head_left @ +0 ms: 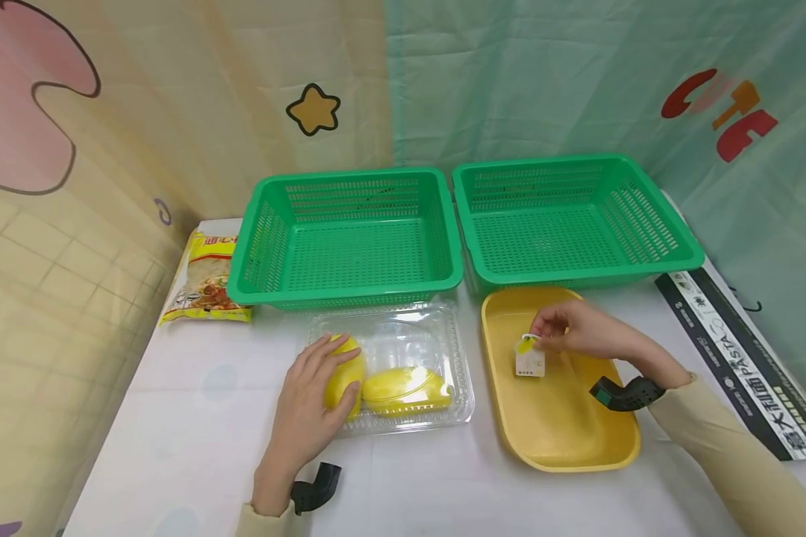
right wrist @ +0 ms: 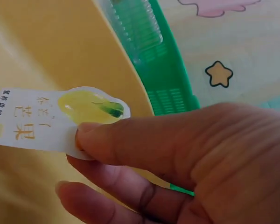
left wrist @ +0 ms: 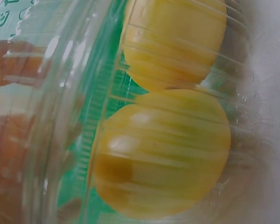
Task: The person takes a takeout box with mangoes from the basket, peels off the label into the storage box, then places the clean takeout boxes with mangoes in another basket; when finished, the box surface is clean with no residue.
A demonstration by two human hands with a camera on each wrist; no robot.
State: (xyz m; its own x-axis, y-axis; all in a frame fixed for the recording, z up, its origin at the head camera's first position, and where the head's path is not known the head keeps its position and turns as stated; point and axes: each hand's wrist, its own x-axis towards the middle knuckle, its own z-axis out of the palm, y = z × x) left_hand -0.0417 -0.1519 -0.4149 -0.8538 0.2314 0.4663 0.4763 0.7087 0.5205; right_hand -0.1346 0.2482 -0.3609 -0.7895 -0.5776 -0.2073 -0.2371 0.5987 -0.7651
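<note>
My left hand lies with spread fingers over a yellow mango on the left side of a clear plastic container. Beside it in the container is a second mango. Through the clear plastic wall, the left wrist view shows both mangoes, one nearer than the other. Whether plastic lies between palm and fruit I cannot tell. Above a yellow tray, my right hand pinches a white paper label between thumb and finger. A printed mango and writing show on the label in the right wrist view.
Two green baskets, a left one and a right one, stand side by side behind the container and tray. A yellow food packet lies at the far left. At the right lies a flat black-and-white pasta package. Curtains hang behind.
</note>
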